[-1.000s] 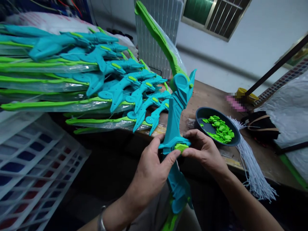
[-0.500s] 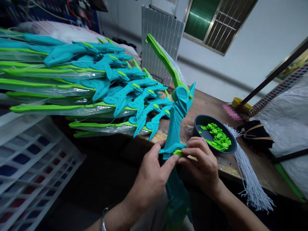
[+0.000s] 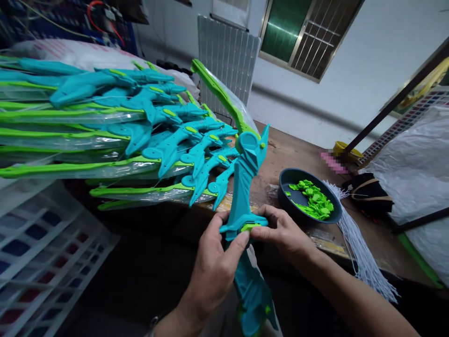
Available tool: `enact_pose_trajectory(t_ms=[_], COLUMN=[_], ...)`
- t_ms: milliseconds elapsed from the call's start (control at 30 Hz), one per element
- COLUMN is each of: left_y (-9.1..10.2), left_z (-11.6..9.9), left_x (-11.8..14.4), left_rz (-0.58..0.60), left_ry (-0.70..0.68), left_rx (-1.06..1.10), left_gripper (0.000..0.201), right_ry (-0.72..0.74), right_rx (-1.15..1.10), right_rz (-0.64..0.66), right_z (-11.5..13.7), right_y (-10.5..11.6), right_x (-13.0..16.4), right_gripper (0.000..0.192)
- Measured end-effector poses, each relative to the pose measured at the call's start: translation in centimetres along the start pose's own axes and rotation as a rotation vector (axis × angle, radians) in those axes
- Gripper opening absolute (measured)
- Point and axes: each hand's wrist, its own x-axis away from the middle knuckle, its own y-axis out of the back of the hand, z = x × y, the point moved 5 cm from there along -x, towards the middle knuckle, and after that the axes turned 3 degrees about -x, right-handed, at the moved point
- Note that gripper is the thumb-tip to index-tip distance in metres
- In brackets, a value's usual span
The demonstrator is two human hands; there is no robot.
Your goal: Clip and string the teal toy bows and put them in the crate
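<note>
A teal plastic toy bow (image 3: pixel 244 180) with a lime-green limb stands upright before me, its lower end running down toward my lap. My left hand (image 3: pixel 219 255) is closed round its middle, the thumb pressed near a small green plastic piece (image 3: pixel 250 227). That piece sits in the slot across the grip. On the other side, my right hand (image 3: pixel 280 231) grips the crosspiece, with its thumb at the green piece's right end and its fingers behind the bow. Those fingers are partly hidden.
Several similar toy bows (image 3: pixel 168 140) are piled at left on the brown table (image 3: pixel 277 150). A dark bowl (image 3: pixel 286 199) holds loose green pieces (image 3: pixel 317 201). Beside it hangs a bundle of white strings (image 3: pixel 365 262). A white plastic crate (image 3: pixel 66 224) stands at lower left.
My right hand has shifted from pinching the green piece at its side to gripping the crosspiece, thumb on the front. The green piece now lies flatter in the slot.
</note>
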Motion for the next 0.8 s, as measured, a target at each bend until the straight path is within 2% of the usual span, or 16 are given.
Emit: enact_pose_trajectory(t_ms=[133, 233, 300, 367, 467, 500, 567, 600, 667, 733, 800], left_y=[-0.1, -0.5, -0.9, -1.5, -1.9, -1.8, -1.4, -1.3, -1.6, -2.0, -2.4], left_z=[0.5, 1.1, 1.6, 2.1, 2.6, 2.6, 2.5, 2.3, 2.1, 2.1, 2.5], left_x=[-0.1, -0.4, -0.7, -1.1, -2.0, -2.4, -3.6, -4.4, -6.0, -7.2, -7.7], left_rz=[-0.01, 0.014, 0.008, -0.02, -0.109, -0.148, -0.186, -0.159, 0.008, 0.217, 0.381], left_ry=[0.001, 0.046, 0.118, 0.223, 0.393, 0.439, 0.491, 0.499, 0.517, 0.535, 0.55], left_rx=[0.0, 0.052, 0.171, 0.299, 0.408, 0.425, 0.45, 0.47, 0.541, 0.654, 0.777], left_gripper=[0.047, 0.053, 0.064, 0.076, 0.076, 0.067, 0.044, 0.031, 0.016, 0.022, 0.026], right_ry=[-0.038, -0.011, 0.044, 0.127, 0.286, 0.316, 0.275, 0.215, 0.078, -0.039, -0.106], right_rx=[-0.025, 0.008, 0.092, 0.281, 0.8, 0.962, 1.146, 1.213, 1.359, 1.483, 1.572], right_rz=[-0.035, -0.085, -0.113, -0.095, -0.181, -0.261, -0.385, -0.396, -0.352, -0.274, -0.204], right_z=[-0.6, -1.0, -1.0, -0.4, 1.8, 2.6, 3.8, 4.0, 3.4, 2.0, 0.3], right_y=[0.4, 0.7, 1.3, 2.5, 6.8, 8.9, 13.5, 15.7, 19.2, 21.6, 22.8], right_x=[-0.3, 0.3, 0.7, 0.8, -0.3, -1.1, -3.4, -4.7, -7.4, -9.4, -10.8], right_gripper=[0.048, 0.051, 0.051, 0.051, 0.045, 0.041, 0.033, 0.029, 0.024, 0.025, 0.028])
